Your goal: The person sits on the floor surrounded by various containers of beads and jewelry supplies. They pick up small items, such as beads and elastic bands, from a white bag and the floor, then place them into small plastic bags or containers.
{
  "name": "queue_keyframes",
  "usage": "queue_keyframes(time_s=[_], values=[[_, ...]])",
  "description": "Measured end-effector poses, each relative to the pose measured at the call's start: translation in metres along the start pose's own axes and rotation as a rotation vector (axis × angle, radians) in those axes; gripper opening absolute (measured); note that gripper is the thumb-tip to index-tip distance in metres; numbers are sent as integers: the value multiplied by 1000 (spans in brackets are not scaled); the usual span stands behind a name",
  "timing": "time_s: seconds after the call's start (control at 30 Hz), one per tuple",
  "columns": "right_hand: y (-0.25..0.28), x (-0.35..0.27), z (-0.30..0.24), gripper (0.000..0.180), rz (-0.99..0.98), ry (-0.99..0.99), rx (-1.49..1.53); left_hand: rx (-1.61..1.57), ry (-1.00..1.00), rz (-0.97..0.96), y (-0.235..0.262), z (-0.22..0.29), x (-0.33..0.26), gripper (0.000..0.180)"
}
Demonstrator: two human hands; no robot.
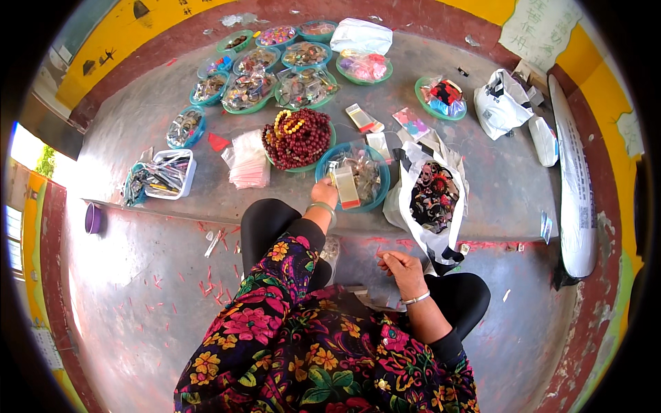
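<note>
My left hand (325, 193), with a bangle at the wrist, is closed at the near left rim of a blue basin (383, 193). Its fingertips meet the edge of a flat, pale packet (345, 186) with a red end, held over the small mixed pieces in that basin. Above my right knee, my right hand (405, 271) is closed in a pinch; anything between its fingers is too small to make out. A white bag (407, 199) full of dark, colourful small accessories stands open just beyond it. Dark red beaded strands (303, 141) fill a green basin beside the blue one.
Several basins of bagged trinkets (249, 89) crowd the far left of the raised floor. Clear pink-edged bags (249, 162) and a white tub of pens (180, 172) lie left. White bags (501, 107) and a long white roll (573, 186) line the right. Red scraps litter the lower floor.
</note>
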State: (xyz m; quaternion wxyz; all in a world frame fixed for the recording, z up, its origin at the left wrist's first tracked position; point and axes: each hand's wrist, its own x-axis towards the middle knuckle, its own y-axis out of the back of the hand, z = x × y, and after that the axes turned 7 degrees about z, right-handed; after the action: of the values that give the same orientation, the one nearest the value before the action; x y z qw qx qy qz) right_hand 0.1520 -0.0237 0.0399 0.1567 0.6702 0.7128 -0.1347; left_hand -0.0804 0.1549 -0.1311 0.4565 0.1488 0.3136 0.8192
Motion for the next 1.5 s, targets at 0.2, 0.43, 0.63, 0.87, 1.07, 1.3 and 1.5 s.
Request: queue_keyframes(time_s=[0.2, 0.43, 0.63, 0.87, 1.07, 1.3, 1.5], values=[[2, 6, 9, 20, -38, 4, -40, -213, -7, -80, -10, -17, 0, 26], [8, 5, 4, 21, -12, 38, -60, -160, -165, 20, 37, 46, -41, 23], [34, 15, -31, 19, -102, 218, -409, -205, -521, -233, 89, 85, -104, 19], [48, 64, -49, 19, -141, 419, -856, -133, -463, -453, 90, 51, -134, 19], [28, 86, -10, 19, -177, 458, -933, -171, -26, -441, 40, 5, -108, 21], [17, 85, -12, 22, -235, 490, -1053, -399, 205, -151, -4, -13, -67, 21], [16, 82, -8, 22, -288, 569, -1033, -529, 367, -94, -18, 9, -56, 29]])
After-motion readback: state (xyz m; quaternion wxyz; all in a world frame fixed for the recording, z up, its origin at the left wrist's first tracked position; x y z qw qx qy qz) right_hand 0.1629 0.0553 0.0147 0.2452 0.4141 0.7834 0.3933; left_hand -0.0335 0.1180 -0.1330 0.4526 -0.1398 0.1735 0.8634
